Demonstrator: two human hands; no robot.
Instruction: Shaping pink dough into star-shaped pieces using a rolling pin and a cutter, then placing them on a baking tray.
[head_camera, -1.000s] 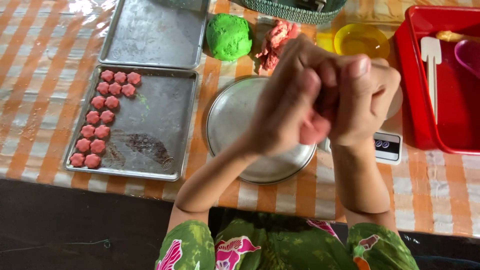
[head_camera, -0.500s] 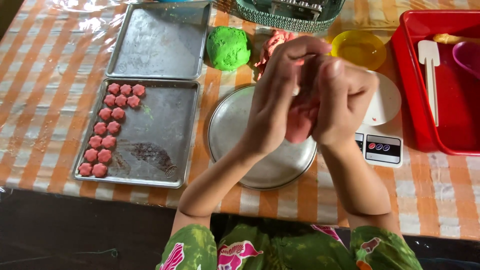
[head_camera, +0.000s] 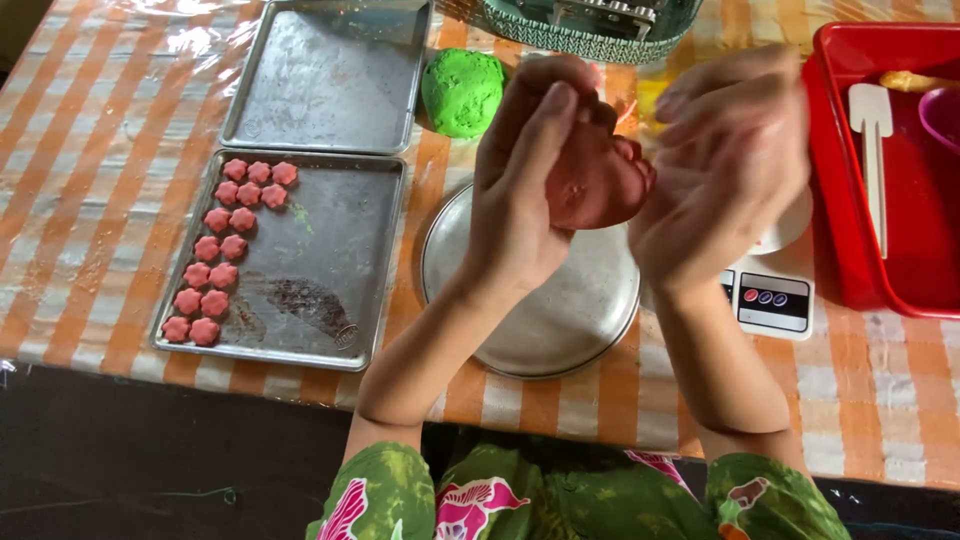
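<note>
— Above the round metal plate (head_camera: 540, 310), what is in the hands?

— A lump of pink dough (head_camera: 597, 183). The left hand (head_camera: 525, 190) grasps it from the left side, fingers upright and curled around it. The right hand (head_camera: 722, 170) is flat and open, its palm right beside the dough on the other side; it is blurred, so I cannot tell whether it touches the lump.

— And where is that, over the surface (head_camera: 90, 150)?

— In the air above the far edge of the plate, which sits on the orange-and-white checked cloth near the person's body.

— What lies to the left?

— Two metal baking trays. The near tray (head_camera: 320, 270) carries small pink flower-shaped pieces (head_camera: 225, 250) in two columns along its left side. The far tray (head_camera: 330, 75) sits just behind it.

— Anything else close by?

— A ball of green dough (head_camera: 462, 90) rests on the cloth behind the plate, just right of the far tray. A small white kitchen scale (head_camera: 770, 300) sits under the right hand, beside the plate. Farther right stands a red bin (head_camera: 850, 260) holding a white spatula (head_camera: 873, 150). A green woven basket (head_camera: 580, 30) sits at the far edge.
</note>
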